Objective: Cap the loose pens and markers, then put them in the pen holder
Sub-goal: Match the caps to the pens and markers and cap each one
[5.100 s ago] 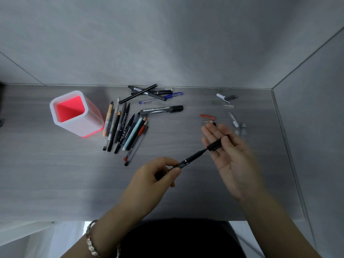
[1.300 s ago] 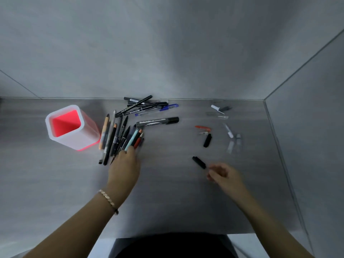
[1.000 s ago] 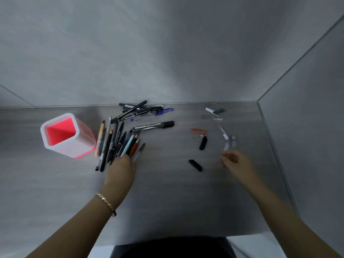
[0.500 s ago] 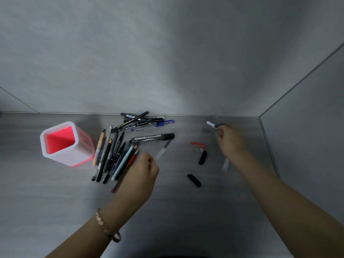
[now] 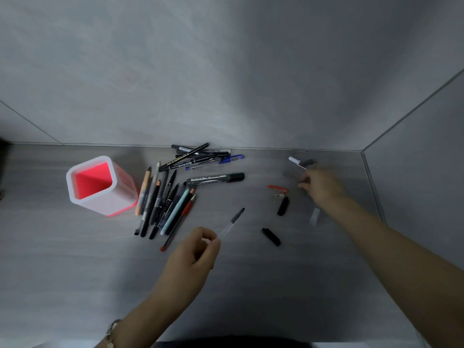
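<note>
left hand (image 5: pixel 193 252) has lifted a clear plastic pen with a dark tip (image 5: pixel 229 224) off the pile (image 5: pixel 163 202), pinched above mid desk (image 5: pixel 75 259). right hand (image 5: pixel 322 184) moved to small loose caps (image 5: pixel 294 160) near far right corner, blurred, grip unclear. capping likely next; white red-lined square pen holder (image 5: pixel 120 197) sits far left.

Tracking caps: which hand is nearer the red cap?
Right. The right hand sits just right of the red cap; the left hand is farther, leftward and nearer the person.
</note>
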